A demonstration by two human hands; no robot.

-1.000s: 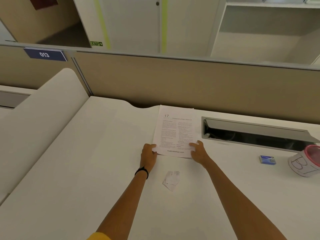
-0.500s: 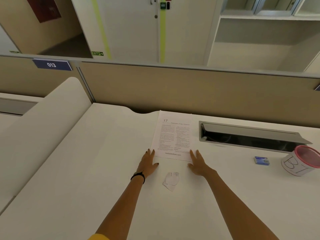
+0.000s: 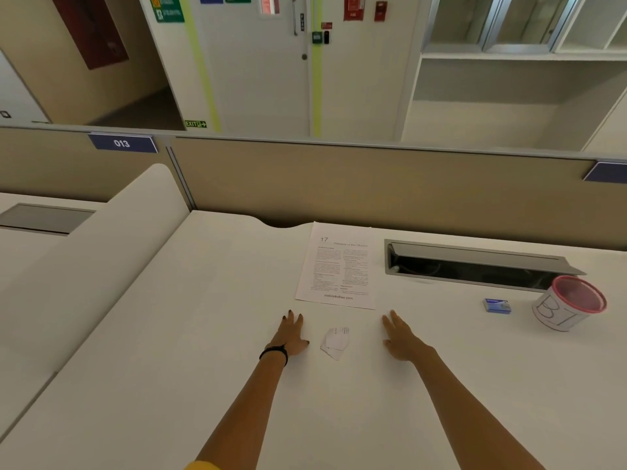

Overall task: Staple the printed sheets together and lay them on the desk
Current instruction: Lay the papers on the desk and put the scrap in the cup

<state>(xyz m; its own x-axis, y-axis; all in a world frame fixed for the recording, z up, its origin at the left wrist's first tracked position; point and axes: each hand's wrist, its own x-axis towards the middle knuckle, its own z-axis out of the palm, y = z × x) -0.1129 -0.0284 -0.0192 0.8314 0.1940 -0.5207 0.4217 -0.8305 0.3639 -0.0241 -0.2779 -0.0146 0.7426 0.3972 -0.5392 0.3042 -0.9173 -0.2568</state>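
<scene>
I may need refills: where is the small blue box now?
Head view, right side: the blue box lies on the desk just left of the red-rimmed tub, before the cable tray.

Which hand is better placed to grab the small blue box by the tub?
The right hand: the blue box lies off to its right with nothing between. The left hand would have to cross the paper scrap.

Printed sheets (image 3: pixel 337 268) flat on desk (image 3: pixel 203 334)
</scene>
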